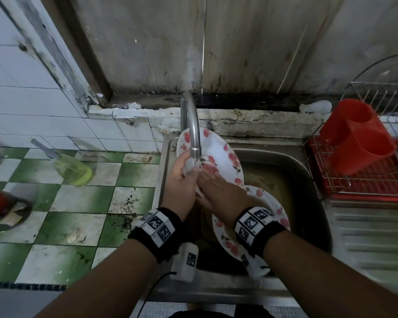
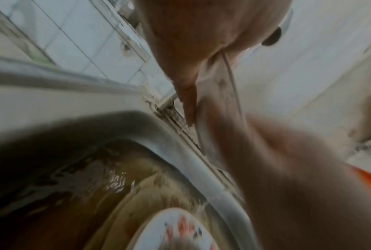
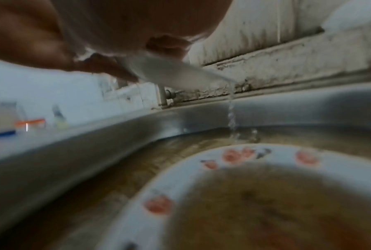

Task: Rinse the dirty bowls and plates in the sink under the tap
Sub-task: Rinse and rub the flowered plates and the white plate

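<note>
- Plate (image 1: 216, 150): white, red flower rim, held tilted under the tap (image 1: 193, 131) at frame centre, over the sink (image 1: 308, 171). Water runs off its low edge into the basin, as the right wrist view shows.
- Handling, judged: stiff ceramic, moderate weight, breakable against the steel; wet, so likely slippery. Best taken at the rim, thumb on top and fingers beneath, never by the wet face alone.
- Second plate (image 1: 276, 210): same pattern, lying in murky brown water at the lower centre of the sink, partly under the right forearm; still unrinsed by the look of it.
- Left hand (image 1: 182, 180): at the plate's near left rim, fingers curled round the edge, carrying it.
- Right hand (image 1: 218, 187): fingers straight and flat on the plate's face beneath the stream, rubbing or pressing, gripping nothing.
- Both wrists meet just below the tap, forearms converging from the bottom of the frame.
- Rack (image 1: 331, 187): right of frame, with a red holder (image 1: 354, 136).
</note>
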